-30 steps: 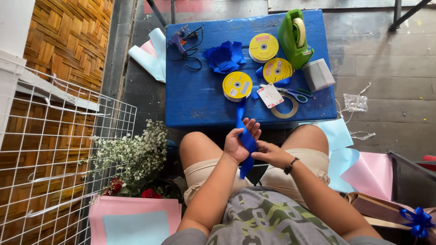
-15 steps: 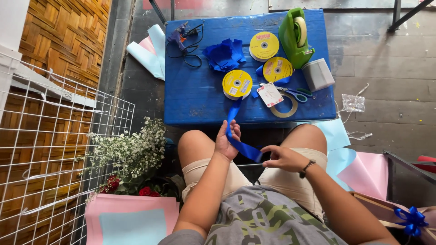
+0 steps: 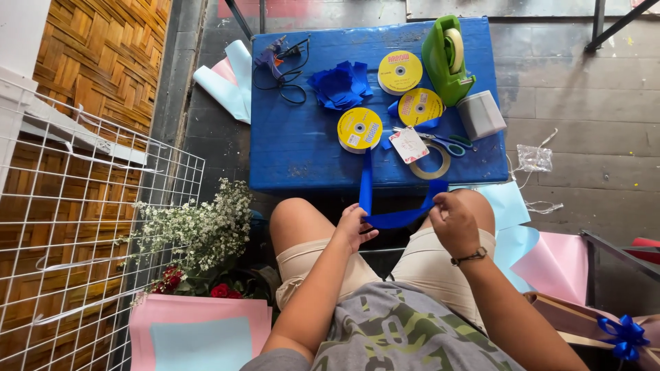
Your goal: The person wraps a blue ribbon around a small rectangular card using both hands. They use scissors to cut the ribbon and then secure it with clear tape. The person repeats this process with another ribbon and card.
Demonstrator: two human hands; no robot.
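Note:
A blue ribbon (image 3: pixel 392 218) runs from a yellow spool (image 3: pixel 359 129) on the blue table (image 3: pixel 302 144) down over my lap. My left hand (image 3: pixel 352 228) pinches the ribbon where it comes off the table edge. My right hand (image 3: pixel 455 221), with a bracelet at the wrist, grips the ribbon's other end to the right, so the strip hangs slack between both hands above my knees. I sit with bare knees against the table's front edge.
On the table lie two more yellow spools (image 3: pixel 400 72), a pile of blue ribbon pieces (image 3: pixel 340 86), a glue gun (image 3: pixel 275 53), a green tape dispenser (image 3: pixel 445 58), scissors (image 3: pixel 447 143) and a tape ring (image 3: pixel 432 165). White flowers (image 3: pixel 199 227) and a wire grid (image 3: pixel 75 233) stand left; pink and blue paper (image 3: pixel 543 257) lies right.
My hands were together at the ribbon a second ago. They have moved apart, the right hand going right, and a longer stretch of ribbon has been drawn off the spool.

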